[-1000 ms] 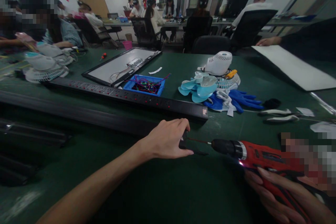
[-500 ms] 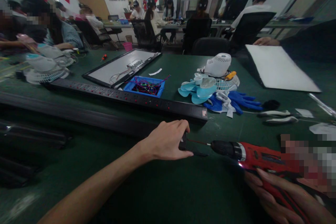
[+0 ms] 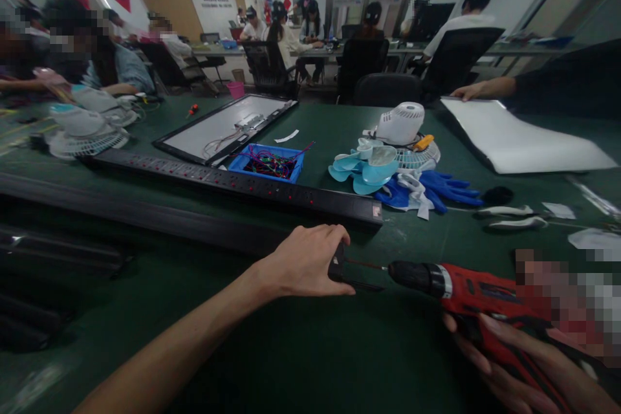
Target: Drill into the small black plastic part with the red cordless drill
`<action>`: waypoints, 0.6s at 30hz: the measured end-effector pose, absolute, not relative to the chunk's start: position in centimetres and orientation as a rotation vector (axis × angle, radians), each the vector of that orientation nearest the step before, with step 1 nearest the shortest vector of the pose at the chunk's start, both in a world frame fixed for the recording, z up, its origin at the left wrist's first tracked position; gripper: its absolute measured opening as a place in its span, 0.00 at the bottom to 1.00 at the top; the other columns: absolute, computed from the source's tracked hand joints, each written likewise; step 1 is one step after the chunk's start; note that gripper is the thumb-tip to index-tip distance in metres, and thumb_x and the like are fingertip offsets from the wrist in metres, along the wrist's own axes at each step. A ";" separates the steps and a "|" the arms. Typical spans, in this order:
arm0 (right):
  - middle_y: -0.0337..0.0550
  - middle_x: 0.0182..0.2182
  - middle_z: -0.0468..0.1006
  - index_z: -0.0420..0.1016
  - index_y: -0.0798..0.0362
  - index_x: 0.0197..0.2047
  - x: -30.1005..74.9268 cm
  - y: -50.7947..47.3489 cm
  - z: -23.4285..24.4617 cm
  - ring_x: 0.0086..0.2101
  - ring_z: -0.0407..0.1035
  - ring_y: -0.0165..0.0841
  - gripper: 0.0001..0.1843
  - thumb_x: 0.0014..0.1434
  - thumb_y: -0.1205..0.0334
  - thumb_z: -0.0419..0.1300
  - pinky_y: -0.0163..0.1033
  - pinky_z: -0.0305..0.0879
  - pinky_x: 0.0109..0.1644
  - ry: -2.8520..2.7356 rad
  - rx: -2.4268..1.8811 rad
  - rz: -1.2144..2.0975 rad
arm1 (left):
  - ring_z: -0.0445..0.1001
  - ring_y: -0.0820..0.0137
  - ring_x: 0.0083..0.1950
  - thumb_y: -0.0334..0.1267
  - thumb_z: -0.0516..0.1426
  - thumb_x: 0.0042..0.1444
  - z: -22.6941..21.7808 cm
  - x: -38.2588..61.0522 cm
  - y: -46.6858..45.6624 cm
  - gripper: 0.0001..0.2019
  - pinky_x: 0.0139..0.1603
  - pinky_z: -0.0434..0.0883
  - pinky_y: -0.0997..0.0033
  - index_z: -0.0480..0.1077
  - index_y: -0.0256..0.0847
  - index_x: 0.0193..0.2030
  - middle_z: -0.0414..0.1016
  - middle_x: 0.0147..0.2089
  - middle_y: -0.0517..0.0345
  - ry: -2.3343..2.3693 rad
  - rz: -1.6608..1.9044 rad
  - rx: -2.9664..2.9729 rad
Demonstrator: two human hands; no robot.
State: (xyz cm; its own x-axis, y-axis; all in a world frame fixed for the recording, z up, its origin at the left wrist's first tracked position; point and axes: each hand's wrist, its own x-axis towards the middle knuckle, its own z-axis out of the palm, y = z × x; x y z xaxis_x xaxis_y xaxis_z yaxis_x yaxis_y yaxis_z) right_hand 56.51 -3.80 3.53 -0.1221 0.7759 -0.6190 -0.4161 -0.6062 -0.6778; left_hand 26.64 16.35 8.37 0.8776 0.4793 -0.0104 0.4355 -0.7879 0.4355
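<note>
My left hand is closed over the end of a long black bar that runs left across the green table. My right hand, at the lower right, grips a red cordless drill. The drill's thin bit points left and reaches the bar's end, right by my left fingers. A second black strip with red switches lies just behind the bar.
Behind the strip are a blue bin of coloured wires, a framed panel, light-blue fan blades, a white fan motor on a grille and blue gloves. A person's hand rests on a white sheet. Other people sit around.
My hands and the drill have barely moved. The white sheet at the far right has been shifted and bent by the other person's hand, which has come further into view.
</note>
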 end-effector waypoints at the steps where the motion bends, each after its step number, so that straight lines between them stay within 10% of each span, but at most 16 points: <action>1: 0.42 0.25 0.82 0.84 0.53 0.42 56.6 -3.9 3.4 0.10 0.60 0.19 0.24 0.57 0.40 0.69 0.25 0.62 0.14 -0.438 -1.315 1.830 | 0.77 0.57 0.55 0.59 0.68 0.54 8.4 26.6 16.4 0.33 0.50 0.72 0.59 0.65 0.42 0.57 0.77 0.55 0.52 0.671 0.124 2.617; 18: 0.41 0.19 0.80 0.86 0.54 0.46 56.0 -3.7 3.9 0.09 0.63 0.21 0.26 0.65 0.39 0.60 0.27 0.65 0.15 -0.312 -1.242 1.855 | 0.78 0.57 0.51 0.60 0.66 0.55 8.2 26.5 16.7 0.27 0.44 0.73 0.61 0.66 0.42 0.49 0.78 0.49 0.52 0.702 0.055 2.692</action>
State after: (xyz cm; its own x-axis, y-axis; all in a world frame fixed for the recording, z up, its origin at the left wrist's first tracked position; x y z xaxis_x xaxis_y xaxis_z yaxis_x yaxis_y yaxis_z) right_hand 55.98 -3.71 3.86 -0.1365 0.7626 -0.6324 -0.5138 -0.6003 -0.6130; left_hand 26.53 16.70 8.23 0.8759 0.4797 -0.0516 0.4658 -0.8129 0.3497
